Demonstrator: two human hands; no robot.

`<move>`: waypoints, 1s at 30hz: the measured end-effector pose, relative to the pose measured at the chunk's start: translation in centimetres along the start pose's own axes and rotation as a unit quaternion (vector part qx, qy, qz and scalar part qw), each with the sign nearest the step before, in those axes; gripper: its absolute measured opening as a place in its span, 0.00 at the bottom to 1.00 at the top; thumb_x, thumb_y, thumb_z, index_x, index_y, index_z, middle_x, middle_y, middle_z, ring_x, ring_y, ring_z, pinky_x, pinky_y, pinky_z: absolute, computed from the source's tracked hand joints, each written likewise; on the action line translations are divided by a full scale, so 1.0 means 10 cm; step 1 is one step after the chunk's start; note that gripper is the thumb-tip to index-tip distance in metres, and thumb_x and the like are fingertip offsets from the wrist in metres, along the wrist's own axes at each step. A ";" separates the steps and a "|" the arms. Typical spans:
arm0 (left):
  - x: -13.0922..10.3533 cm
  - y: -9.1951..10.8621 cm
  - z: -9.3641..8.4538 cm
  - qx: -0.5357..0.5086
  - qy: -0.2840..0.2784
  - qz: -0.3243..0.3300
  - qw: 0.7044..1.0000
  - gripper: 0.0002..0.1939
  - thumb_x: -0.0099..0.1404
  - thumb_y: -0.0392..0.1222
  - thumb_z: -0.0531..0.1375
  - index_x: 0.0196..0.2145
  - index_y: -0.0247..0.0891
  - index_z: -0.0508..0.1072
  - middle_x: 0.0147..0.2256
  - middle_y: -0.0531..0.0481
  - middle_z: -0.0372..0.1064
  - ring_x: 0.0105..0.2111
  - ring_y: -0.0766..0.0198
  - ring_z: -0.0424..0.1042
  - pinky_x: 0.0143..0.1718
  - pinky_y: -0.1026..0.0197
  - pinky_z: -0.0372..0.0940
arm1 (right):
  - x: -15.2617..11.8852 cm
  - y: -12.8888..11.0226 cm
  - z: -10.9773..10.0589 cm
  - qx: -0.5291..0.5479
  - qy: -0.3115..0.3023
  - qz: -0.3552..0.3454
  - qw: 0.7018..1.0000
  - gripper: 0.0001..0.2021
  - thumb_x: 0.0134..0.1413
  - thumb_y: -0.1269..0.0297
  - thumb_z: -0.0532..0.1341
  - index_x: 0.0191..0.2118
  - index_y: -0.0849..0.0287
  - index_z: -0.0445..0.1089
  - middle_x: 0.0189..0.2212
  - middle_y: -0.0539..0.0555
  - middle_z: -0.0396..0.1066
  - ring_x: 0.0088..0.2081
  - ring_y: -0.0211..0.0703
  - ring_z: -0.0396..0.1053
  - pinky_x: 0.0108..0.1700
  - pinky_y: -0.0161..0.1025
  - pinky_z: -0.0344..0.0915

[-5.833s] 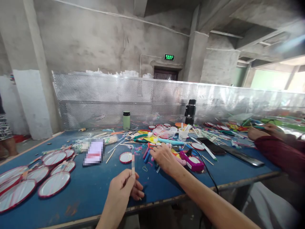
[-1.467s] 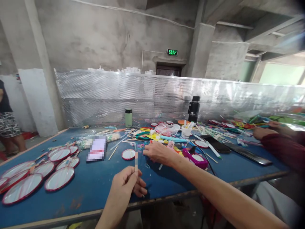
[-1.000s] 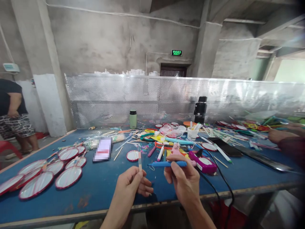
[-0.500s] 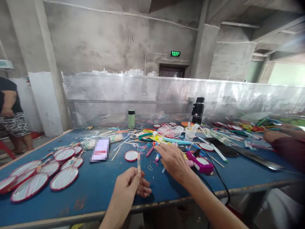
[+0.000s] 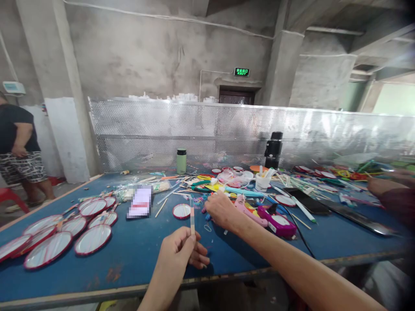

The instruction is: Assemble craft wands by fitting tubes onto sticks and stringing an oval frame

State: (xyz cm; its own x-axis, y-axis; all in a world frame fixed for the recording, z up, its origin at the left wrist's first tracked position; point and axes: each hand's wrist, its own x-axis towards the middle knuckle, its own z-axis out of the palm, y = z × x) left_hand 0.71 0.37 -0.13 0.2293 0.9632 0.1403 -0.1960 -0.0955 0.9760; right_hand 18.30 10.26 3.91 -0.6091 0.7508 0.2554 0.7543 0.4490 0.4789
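Note:
My left hand (image 5: 184, 252) is closed near the table's front edge, pinching a flat wooden craft stick (image 5: 192, 222) upright between thumb and forefinger. Beyond it lies a small round red-rimmed disc (image 5: 182, 211). My right hand (image 5: 223, 211) reaches down to the tabletop with its fingers bent together beside a scatter of small coloured rubber bands (image 5: 194, 201). What its fingertips grip is hidden. A pink glue gun (image 5: 251, 212) lies just right of that hand, next to a purple tool (image 5: 279, 222) with a white label.
Several red-rimmed discs (image 5: 93, 239) overlap at left near a phone (image 5: 140, 201) with a blurred screen. A green bottle (image 5: 181, 162), a black flask (image 5: 274, 150) and a cup (image 5: 262, 182) stand farther back. At right are another person's hand (image 5: 378, 185) and a black cable (image 5: 303, 239).
My right hand has moved slightly left and down, its fingers drawing together over the dark pink pen-like thing. The left hand still holds the stick; the view has shifted a little.

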 end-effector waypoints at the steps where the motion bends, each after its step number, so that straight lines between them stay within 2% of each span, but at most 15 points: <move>1: 0.00 -0.01 0.00 -0.005 -0.001 0.003 1.000 0.16 0.61 0.53 0.59 0.31 0.34 0.69 0.24 0.47 0.75 0.23 0.59 0.77 0.24 0.62 0.70 | 0.03 0.02 -0.01 0.000 0.003 0.002 1.000 0.07 0.58 0.70 0.59 0.33 0.63 0.74 0.32 0.61 0.75 0.36 0.50 0.70 0.40 0.44 0.57; 4: 0.00 -0.01 -0.01 -0.012 -0.001 0.008 1.000 0.16 0.61 0.53 0.59 0.32 0.34 0.69 0.24 0.46 0.76 0.23 0.58 0.77 0.24 0.62 0.70 | 0.16 0.05 0.01 0.007 -0.001 -0.011 1.000 0.08 0.59 0.70 0.58 0.35 0.62 0.75 0.34 0.62 0.75 0.37 0.49 0.71 0.40 0.43 0.58; 8: -0.02 0.03 0.01 -0.008 0.001 -0.001 1.000 0.15 0.61 0.51 0.59 0.32 0.34 0.69 0.25 0.45 0.76 0.24 0.59 0.77 0.25 0.62 0.70 | 0.31 0.10 0.11 0.033 -0.020 -0.042 0.998 0.08 0.57 0.72 0.60 0.29 0.63 0.75 0.30 0.60 0.75 0.33 0.46 0.71 0.35 0.38 0.58; 11: -0.04 0.05 0.01 -0.008 0.006 0.004 1.000 0.15 0.61 0.51 0.59 0.32 0.34 0.69 0.25 0.45 0.76 0.23 0.59 0.77 0.25 0.62 0.70 | 0.33 0.17 0.11 0.063 -0.007 -0.055 0.997 0.09 0.57 0.75 0.58 0.27 0.64 0.73 0.29 0.59 0.74 0.33 0.44 0.71 0.34 0.36 0.59; 15: -0.02 0.04 0.01 -0.016 0.006 0.001 1.000 0.15 0.60 0.51 0.59 0.32 0.34 0.69 0.24 0.46 0.75 0.23 0.59 0.77 0.24 0.61 0.70 | 0.13 0.22 -0.07 0.129 0.066 -0.041 0.989 0.04 0.59 0.72 0.57 0.35 0.62 0.69 0.32 0.56 0.73 0.32 0.40 0.69 0.35 0.34 0.60; 18: -0.02 0.03 0.02 -0.024 0.004 -0.003 1.000 0.16 0.59 0.53 0.60 0.31 0.34 0.69 0.24 0.46 0.75 0.23 0.59 0.77 0.25 0.61 0.70 | -0.17 0.14 -0.25 0.190 0.146 0.026 0.970 0.05 0.64 0.69 0.51 0.41 0.61 0.63 0.31 0.53 0.70 0.29 0.36 0.66 0.32 0.33 0.61; 19: -0.02 0.03 0.02 -0.026 0.009 -0.002 1.000 0.16 0.59 0.53 0.60 0.31 0.34 0.69 0.25 0.46 0.76 0.23 0.59 0.77 0.25 0.61 0.70 | -0.28 0.09 -0.29 0.228 0.182 0.059 0.955 0.06 0.65 0.67 0.49 0.40 0.60 0.61 0.28 0.51 0.69 0.25 0.35 0.63 0.29 0.31 0.60; 20: -0.03 0.04 0.03 -0.027 0.016 0.000 0.999 0.17 0.59 0.53 0.60 0.31 0.34 0.69 0.25 0.46 0.76 0.24 0.59 0.77 0.25 0.61 0.70 | -0.38 0.03 -0.33 0.363 0.252 0.110 0.890 0.05 0.64 0.64 0.52 0.38 0.59 0.60 0.26 0.48 0.68 0.22 0.33 0.61 0.26 0.31 0.59; 22: -0.04 0.05 0.03 -0.028 0.029 0.000 0.999 0.17 0.59 0.54 0.61 0.31 0.35 0.69 0.25 0.45 0.76 0.24 0.58 0.78 0.26 0.61 0.71 | -0.54 -0.11 -0.36 0.574 0.345 0.176 0.721 0.06 0.63 0.62 0.54 0.35 0.57 0.59 0.20 0.44 0.63 0.17 0.32 0.56 0.20 0.30 0.55; 23: -0.04 0.06 0.04 -0.028 0.032 -0.004 0.999 0.17 0.58 0.54 0.61 0.31 0.35 0.69 0.25 0.45 0.77 0.25 0.57 0.78 0.26 0.61 0.71 | -0.60 -0.19 -0.36 0.649 0.370 0.191 0.637 0.06 0.62 0.61 0.55 0.35 0.56 0.59 0.18 0.42 0.62 0.16 0.31 0.55 0.19 0.30 0.53; 24: -0.05 0.07 0.04 -0.029 0.032 -0.008 0.999 0.18 0.58 0.54 0.62 0.31 0.35 0.69 0.25 0.45 0.77 0.25 0.56 0.78 0.26 0.60 0.71 | -0.64 -0.26 -0.35 0.704 0.383 0.196 0.566 0.07 0.62 0.60 0.55 0.35 0.57 0.61 0.16 0.42 0.61 0.15 0.31 0.54 0.18 0.30 0.52; 25: -0.05 0.07 0.05 -0.030 0.033 -0.010 0.999 0.18 0.57 0.54 0.62 0.30 0.35 0.69 0.25 0.45 0.77 0.25 0.56 0.78 0.26 0.60 0.72 | -0.67 -0.33 -0.34 0.744 0.387 0.198 0.507 0.07 0.61 0.60 0.56 0.36 0.58 0.63 0.16 0.42 0.61 0.14 0.31 0.54 0.17 0.30 0.52; 27: -0.05 0.07 0.05 -0.033 0.035 -0.009 0.999 0.18 0.57 0.54 0.62 0.30 0.35 0.69 0.24 0.46 0.77 0.25 0.56 0.79 0.26 0.60 0.72 | -0.69 -0.45 -0.30 0.791 0.383 0.200 0.433 0.09 0.60 0.58 0.57 0.37 0.59 0.66 0.16 0.44 0.63 0.14 0.32 0.56 0.17 0.30 0.52; 28: -0.05 0.07 0.05 -0.035 0.038 -0.005 0.999 0.18 0.57 0.54 0.62 0.30 0.35 0.69 0.24 0.46 0.77 0.24 0.56 0.78 0.26 0.60 0.72 | -0.69 -0.50 -0.29 0.801 0.383 0.204 0.414 0.10 0.59 0.58 0.58 0.37 0.60 0.68 0.17 0.45 0.64 0.14 0.32 0.57 0.16 0.30 0.53; 30: -0.05 0.06 0.05 -0.034 0.041 -0.002 0.999 0.17 0.57 0.54 0.62 0.30 0.35 0.69 0.25 0.46 0.77 0.25 0.57 0.78 0.26 0.61 0.72 | -0.68 -0.61 -0.26 0.797 0.393 0.208 0.409 0.09 0.57 0.58 0.61 0.36 0.60 0.69 0.19 0.47 0.67 0.14 0.31 0.59 0.16 0.30 0.54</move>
State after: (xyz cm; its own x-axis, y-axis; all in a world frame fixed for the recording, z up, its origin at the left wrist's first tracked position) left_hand 0.92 -0.28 0.51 0.1521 0.9810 0.1204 -0.2599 -0.0778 0.9625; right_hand 17.17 1.12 1.43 0.2354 0.8164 0.5273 -0.3462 0.5774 -0.7394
